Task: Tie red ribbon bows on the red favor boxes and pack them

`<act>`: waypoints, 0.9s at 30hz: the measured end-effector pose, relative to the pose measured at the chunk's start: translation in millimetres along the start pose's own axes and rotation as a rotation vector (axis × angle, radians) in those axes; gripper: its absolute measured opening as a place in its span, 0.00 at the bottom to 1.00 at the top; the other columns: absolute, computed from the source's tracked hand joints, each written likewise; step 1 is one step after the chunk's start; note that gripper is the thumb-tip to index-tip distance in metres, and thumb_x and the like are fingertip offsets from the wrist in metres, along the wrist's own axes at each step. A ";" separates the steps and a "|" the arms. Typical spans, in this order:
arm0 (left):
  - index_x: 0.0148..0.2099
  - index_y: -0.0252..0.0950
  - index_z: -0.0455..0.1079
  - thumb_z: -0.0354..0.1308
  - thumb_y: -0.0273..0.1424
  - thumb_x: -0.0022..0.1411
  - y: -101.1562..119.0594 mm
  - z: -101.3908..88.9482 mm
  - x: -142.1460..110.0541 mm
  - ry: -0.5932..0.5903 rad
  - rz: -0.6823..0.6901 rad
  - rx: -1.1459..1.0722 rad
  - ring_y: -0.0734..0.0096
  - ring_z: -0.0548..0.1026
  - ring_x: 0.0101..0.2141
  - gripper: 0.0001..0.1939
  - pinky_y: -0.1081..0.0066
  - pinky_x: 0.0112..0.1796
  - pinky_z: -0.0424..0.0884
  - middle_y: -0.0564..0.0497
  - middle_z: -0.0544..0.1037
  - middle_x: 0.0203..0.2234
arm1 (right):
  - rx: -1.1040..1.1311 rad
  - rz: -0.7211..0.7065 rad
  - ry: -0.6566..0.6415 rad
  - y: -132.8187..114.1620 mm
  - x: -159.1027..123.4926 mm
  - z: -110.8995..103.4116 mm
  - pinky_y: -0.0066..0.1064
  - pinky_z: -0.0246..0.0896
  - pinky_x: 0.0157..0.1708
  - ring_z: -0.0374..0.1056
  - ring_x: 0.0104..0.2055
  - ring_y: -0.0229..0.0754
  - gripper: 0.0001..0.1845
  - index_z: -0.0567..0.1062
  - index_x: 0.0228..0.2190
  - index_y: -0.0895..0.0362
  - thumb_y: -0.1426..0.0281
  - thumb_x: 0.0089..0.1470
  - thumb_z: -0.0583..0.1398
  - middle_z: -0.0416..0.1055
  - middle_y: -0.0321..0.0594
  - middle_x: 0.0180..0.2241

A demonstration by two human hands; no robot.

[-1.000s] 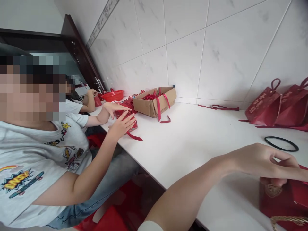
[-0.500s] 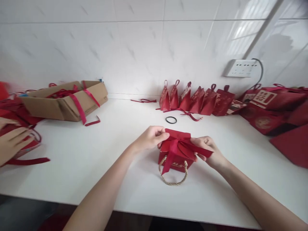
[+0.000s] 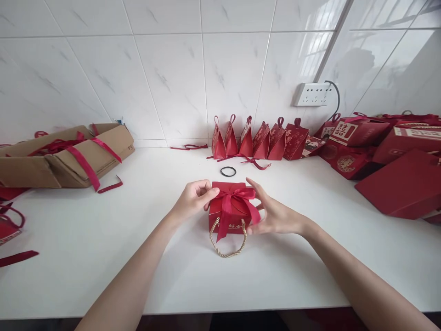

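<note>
A small red gift box [image 3: 213,221] stands upright on the white table, with a gold rope handle [image 3: 227,255] hanging down its front. Across its top lies a red ribbon [image 3: 226,209] tied in a bow, one tail draped down the front and another to the right. My left hand [image 3: 195,197] pinches the bow's left side at the box's upper left edge; part of the ribbon is hidden under its fingers. Beside the right side of the box, my right hand [image 3: 275,214] is open, thumb and fingers apart around the ribbon's right end, gripping nothing.
Behind the box lies a black ring [image 3: 228,171]. Several small red triangular boxes [image 3: 245,145] line the wall near loose ribbon pieces [image 3: 257,163]. Bigger red boxes [image 3: 401,184] pile up at right. A cardboard box [image 3: 86,158] of ribbons stands at left. A power strip [image 3: 313,94] is on the wall.
My right hand has let go of the ribbon and spread its fingers; the right tail now hangs down. My left hand still pinches. The view has turned right, and another person's hand has left it.
</note>
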State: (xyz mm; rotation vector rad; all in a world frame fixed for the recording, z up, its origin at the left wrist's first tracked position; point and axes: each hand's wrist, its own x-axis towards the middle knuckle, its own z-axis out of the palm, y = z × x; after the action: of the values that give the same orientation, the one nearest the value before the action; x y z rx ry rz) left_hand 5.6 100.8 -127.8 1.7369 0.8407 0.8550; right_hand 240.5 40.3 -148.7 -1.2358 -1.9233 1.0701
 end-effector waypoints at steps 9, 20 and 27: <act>0.21 0.35 0.60 0.59 0.33 0.56 0.3 3.0 -3.7 0.156 0.266 0.047 0.82 0.60 0.16 0.15 0.78 0.17 0.55 0.58 0.62 0.15 | -0.321 -0.490 0.360 12.5 11.5 14.8 0.52 0.63 0.52 0.51 0.62 0.55 0.49 0.41 0.62 0.44 0.68 0.50 0.65 0.51 0.50 0.59; 0.30 0.36 0.62 0.63 0.21 0.54 -4.9 29.4 -10.4 0.364 1.302 0.823 0.80 0.60 0.18 0.11 0.72 0.25 0.62 0.59 0.65 0.15 | -0.418 -0.577 0.591 12.9 16.4 15.7 0.55 0.63 0.53 0.51 0.62 0.54 0.45 0.42 0.62 0.45 0.63 0.54 0.62 0.50 0.52 0.59; 0.29 0.36 0.60 0.60 0.23 0.57 -6.0 26.4 -9.0 0.426 1.276 0.809 0.80 0.59 0.17 0.11 0.73 0.25 0.61 0.61 0.62 0.14 | -0.422 -0.574 0.581 13.7 15.3 16.2 0.53 0.66 0.51 0.51 0.61 0.55 0.46 0.42 0.63 0.46 0.62 0.53 0.63 0.51 0.51 0.59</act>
State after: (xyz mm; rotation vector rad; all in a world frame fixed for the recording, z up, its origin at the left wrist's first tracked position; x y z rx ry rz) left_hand 22.4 82.7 -141.9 2.9139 0.2033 1.9380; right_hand 227.3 52.8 -167.6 -0.9515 -1.8847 -0.0018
